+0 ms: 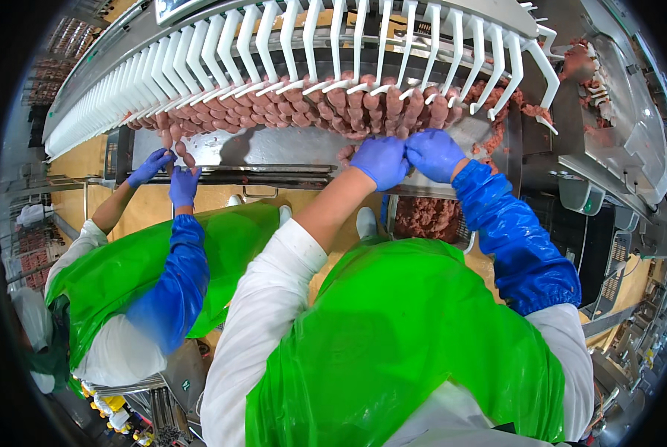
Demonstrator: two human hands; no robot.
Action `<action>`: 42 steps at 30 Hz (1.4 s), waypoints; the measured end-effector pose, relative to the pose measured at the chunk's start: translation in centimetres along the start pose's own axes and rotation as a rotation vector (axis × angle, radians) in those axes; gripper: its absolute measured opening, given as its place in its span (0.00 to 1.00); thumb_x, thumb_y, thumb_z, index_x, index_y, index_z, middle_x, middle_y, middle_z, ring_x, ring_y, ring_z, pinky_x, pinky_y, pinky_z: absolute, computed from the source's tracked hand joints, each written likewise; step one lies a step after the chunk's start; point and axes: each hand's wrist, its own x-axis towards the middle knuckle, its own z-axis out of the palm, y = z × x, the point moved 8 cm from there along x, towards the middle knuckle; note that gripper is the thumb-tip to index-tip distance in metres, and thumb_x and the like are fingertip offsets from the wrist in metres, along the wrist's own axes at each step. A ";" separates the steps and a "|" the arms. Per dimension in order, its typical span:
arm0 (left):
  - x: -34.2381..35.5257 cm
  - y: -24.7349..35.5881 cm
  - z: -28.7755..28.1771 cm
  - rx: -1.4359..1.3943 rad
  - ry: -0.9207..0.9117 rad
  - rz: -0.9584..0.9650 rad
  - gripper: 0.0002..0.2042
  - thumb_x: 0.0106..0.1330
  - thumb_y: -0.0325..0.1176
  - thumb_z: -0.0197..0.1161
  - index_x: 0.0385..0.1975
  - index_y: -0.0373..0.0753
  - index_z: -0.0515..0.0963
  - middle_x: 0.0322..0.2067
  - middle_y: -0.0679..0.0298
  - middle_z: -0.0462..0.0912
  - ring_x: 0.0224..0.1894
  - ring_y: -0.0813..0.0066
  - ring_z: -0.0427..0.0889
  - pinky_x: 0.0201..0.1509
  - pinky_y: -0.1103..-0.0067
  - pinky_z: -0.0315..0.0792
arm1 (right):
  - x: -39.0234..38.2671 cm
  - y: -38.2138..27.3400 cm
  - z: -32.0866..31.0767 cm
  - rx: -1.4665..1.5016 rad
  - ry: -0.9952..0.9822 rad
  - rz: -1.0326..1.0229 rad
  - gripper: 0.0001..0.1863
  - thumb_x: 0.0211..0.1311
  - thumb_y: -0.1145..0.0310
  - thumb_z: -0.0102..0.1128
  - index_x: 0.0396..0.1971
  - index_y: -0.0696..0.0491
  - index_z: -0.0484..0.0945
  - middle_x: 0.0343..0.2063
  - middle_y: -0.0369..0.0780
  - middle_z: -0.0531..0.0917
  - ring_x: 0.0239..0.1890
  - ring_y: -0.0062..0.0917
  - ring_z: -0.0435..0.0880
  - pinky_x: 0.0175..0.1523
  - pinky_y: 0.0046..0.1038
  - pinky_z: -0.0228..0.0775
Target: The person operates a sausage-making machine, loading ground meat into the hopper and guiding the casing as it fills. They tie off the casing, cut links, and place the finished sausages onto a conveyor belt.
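Note:
Linked raw sausages [296,112] hang in closely packed loops from a row of white hooks [304,45] in front of me. My left hand [380,162], in a purple glove, is closed at the lower ends of the hanging loops, and a sausage [345,153] sticks out beside it. Against it, my right hand [434,155], gloved alike, is closed too, the fingertips of both meeting over the links. The exact bit of sausage pinched between them is hidden by the gloves.
A metal tray [274,149] lies under the hooks. Loose ground meat [490,138] is scattered at its right, and more fills a crate [427,217] below. At left, a co-worker's gloved hands [168,175] hold a sausage string. Steel machinery [624,134] stands at right.

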 end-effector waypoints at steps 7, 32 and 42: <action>-0.8 1.1 -1.4 0.433 0.143 0.451 0.08 0.58 0.39 0.56 0.25 0.46 0.80 0.31 0.63 0.81 0.39 0.64 0.82 0.56 0.58 0.66 | -4.4 4.0 -0.1 0.310 -0.054 0.169 0.14 0.66 0.61 0.48 0.35 0.53 0.81 0.36 0.46 0.82 0.39 0.44 0.80 0.46 0.41 0.73; 2.4 -0.7 9.0 -0.267 0.437 0.200 0.24 0.55 0.43 0.71 0.50 0.40 0.78 0.43 0.59 0.82 0.46 0.64 0.82 0.52 0.70 0.74 | -6.8 0.6 -9.9 1.147 0.144 0.306 0.14 0.70 0.66 0.48 0.31 0.59 0.78 0.24 0.37 0.77 0.28 0.20 0.74 0.37 0.24 0.67; 0.0 4.8 -1.9 -1.385 0.376 -0.048 0.14 0.63 0.30 0.58 0.48 0.35 0.79 0.38 0.64 0.83 0.36 0.77 0.80 0.39 0.81 0.74 | -17.4 8.2 -16.2 1.620 0.768 0.200 0.18 0.72 0.65 0.41 0.23 0.58 0.69 0.29 0.44 0.77 0.40 0.35 0.80 0.51 0.35 0.74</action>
